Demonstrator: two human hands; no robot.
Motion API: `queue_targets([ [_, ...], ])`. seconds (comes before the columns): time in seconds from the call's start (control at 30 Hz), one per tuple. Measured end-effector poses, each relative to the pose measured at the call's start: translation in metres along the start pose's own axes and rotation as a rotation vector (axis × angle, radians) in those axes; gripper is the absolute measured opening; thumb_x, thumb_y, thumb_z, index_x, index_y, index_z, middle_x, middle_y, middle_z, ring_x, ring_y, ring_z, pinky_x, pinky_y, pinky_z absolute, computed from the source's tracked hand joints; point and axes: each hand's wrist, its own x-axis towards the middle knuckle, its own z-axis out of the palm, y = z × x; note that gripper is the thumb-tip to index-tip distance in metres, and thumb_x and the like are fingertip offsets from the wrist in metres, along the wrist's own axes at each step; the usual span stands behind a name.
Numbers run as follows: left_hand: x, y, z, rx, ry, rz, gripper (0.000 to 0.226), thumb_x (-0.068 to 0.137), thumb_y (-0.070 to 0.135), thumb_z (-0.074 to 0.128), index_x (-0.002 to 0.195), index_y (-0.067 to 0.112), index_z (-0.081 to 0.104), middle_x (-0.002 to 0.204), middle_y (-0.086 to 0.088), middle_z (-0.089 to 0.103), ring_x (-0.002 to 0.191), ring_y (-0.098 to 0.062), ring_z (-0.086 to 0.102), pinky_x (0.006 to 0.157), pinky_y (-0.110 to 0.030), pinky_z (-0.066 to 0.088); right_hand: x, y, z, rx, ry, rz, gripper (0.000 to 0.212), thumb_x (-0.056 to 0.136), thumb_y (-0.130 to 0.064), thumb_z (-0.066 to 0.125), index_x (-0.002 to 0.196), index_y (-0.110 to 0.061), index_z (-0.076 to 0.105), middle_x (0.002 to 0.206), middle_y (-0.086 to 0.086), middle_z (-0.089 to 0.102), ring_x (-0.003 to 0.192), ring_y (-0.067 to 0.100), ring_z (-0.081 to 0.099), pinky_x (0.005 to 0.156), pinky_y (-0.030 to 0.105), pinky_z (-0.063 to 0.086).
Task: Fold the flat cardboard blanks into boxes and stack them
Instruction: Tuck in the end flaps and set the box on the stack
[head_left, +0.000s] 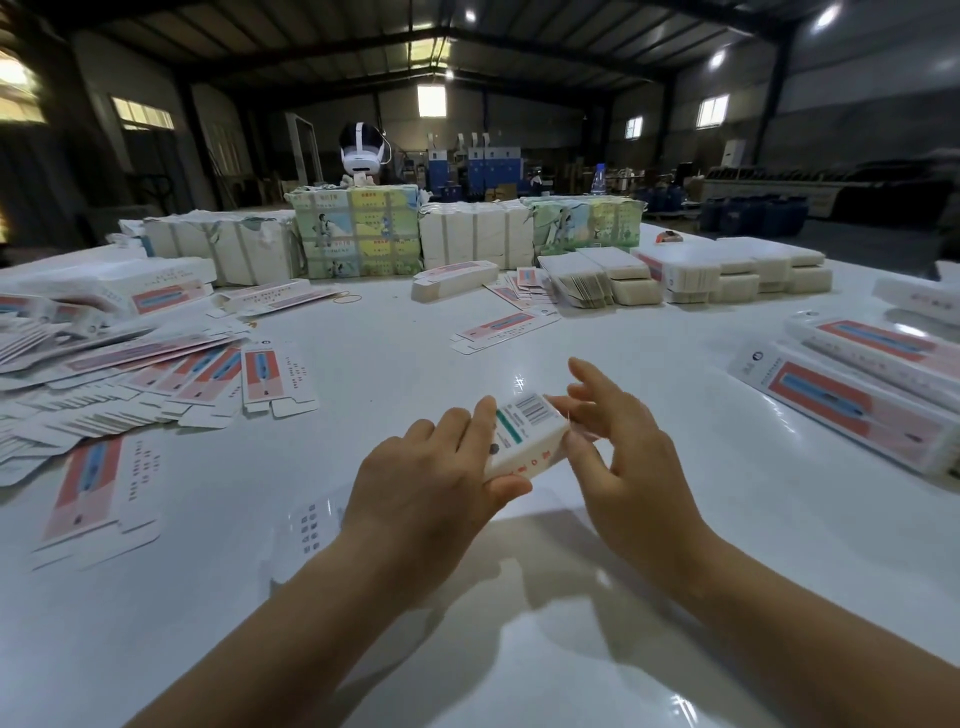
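Observation:
A white cardboard box with a barcode and a green stripe is held just above the white table, end toward me. My left hand grips it, fingers over the top and thumb under its near edge. My right hand is at the box's right end with fingers spread, fingertips touching that end. A heap of flat red-and-blue printed blanks lies at the left. Finished long boxes lie side by side at the right.
Bundled stacks of white blanks and wrapped packs line the far side of the table. More stacked blanks sit at the back right. One loose blank lies mid-table. A headset stands behind the packs.

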Motion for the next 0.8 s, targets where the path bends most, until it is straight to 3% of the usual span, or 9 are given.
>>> queue_targets([
  [0.13,0.002,0.008,0.002,0.073,-0.005,-0.031,0.066,0.082,0.05,0.041,0.117,-0.002,0.063,0.082,-0.01,0.067,0.058,-0.026,0.06,0.042,-0.03,0.045,-0.004,0.004,0.009,-0.154,-0.01,-0.041,0.056,0.094,0.002,0.045,0.145,-0.019,0.033,0.11,-0.014,0.042,0.103,-0.011,0.027,0.106,0.054,0.035],
  [0.2,0.001,0.006,0.004,0.084,0.0,-0.022,0.065,0.08,0.048,0.046,0.117,-0.002,0.063,0.083,-0.011,0.067,0.058,-0.026,0.061,0.042,-0.031,0.046,-0.003,0.004,0.009,-0.154,-0.052,-0.054,0.057,0.095,-0.001,0.045,0.145,-0.025,0.03,0.108,-0.021,0.041,0.106,-0.01,0.028,0.106,0.052,0.037],
  [0.33,0.0,-0.002,0.007,0.098,0.031,-0.017,0.065,0.081,0.049,0.058,0.122,-0.001,0.059,0.092,-0.012,0.067,0.065,-0.029,0.061,0.048,-0.035,0.049,0.005,0.003,0.002,0.062,0.022,0.092,0.053,0.091,-0.027,0.051,0.14,-0.038,0.031,0.125,-0.029,0.041,0.123,0.001,0.037,0.098,0.013,0.039],
  [0.43,0.001,-0.003,0.01,0.12,0.066,-0.02,0.066,0.076,0.046,0.067,0.124,0.001,0.059,0.1,-0.013,0.067,0.071,-0.031,0.061,0.056,-0.038,0.051,0.016,0.009,-0.002,0.532,0.045,0.499,0.063,0.086,-0.023,0.064,0.143,-0.024,0.036,0.137,-0.006,0.047,0.119,0.013,0.05,0.091,0.026,0.043],
  [0.53,0.0,0.003,0.014,0.162,0.081,0.015,0.069,0.073,0.047,0.071,0.123,0.001,0.06,0.1,-0.015,0.067,0.071,-0.031,0.062,0.058,-0.038,0.052,0.021,0.012,-0.003,1.048,-0.11,0.74,0.041,0.074,-0.015,0.069,0.112,-0.003,0.06,0.101,0.015,0.069,0.086,0.026,0.069,0.069,0.032,0.057],
  [0.6,-0.001,0.006,0.015,0.182,0.093,0.032,0.07,0.072,0.048,0.072,0.122,0.0,0.061,0.098,-0.015,0.068,0.07,-0.03,0.062,0.056,-0.036,0.053,0.02,0.014,0.0,0.974,-0.082,0.707,0.018,0.083,-0.001,0.062,0.101,0.001,0.062,0.089,0.017,0.072,0.081,0.028,0.072,0.064,0.031,0.059],
  [0.67,-0.001,0.009,0.017,0.205,0.118,0.047,0.07,0.071,0.05,0.072,0.119,0.0,0.063,0.093,-0.014,0.068,0.066,-0.028,0.062,0.053,-0.034,0.051,0.014,0.015,0.005,0.719,-0.018,0.542,0.014,0.09,0.001,0.055,0.1,-0.002,0.064,0.09,0.015,0.072,0.082,0.026,0.072,0.07,0.031,0.059],
  [0.73,-0.001,0.014,0.019,0.273,0.144,0.066,0.067,0.074,0.053,0.066,0.116,0.001,0.065,0.088,-0.012,0.068,0.064,-0.025,0.061,0.05,-0.031,0.048,0.006,0.014,0.008,0.188,-0.022,0.284,0.023,0.096,-0.005,0.048,0.111,-0.007,0.065,0.096,0.002,0.068,0.081,0.009,0.066,0.072,0.011,0.051],
  [0.8,0.0,0.019,0.02,0.318,0.161,0.065,0.063,0.082,0.054,0.051,0.115,0.003,0.066,0.087,-0.01,0.068,0.063,-0.023,0.06,0.049,-0.03,0.046,0.002,0.012,0.012,-0.083,-0.055,0.145,0.034,0.1,-0.012,0.042,0.132,-0.008,0.053,0.11,0.0,0.061,0.085,-0.002,0.056,0.067,-0.002,0.038],
])
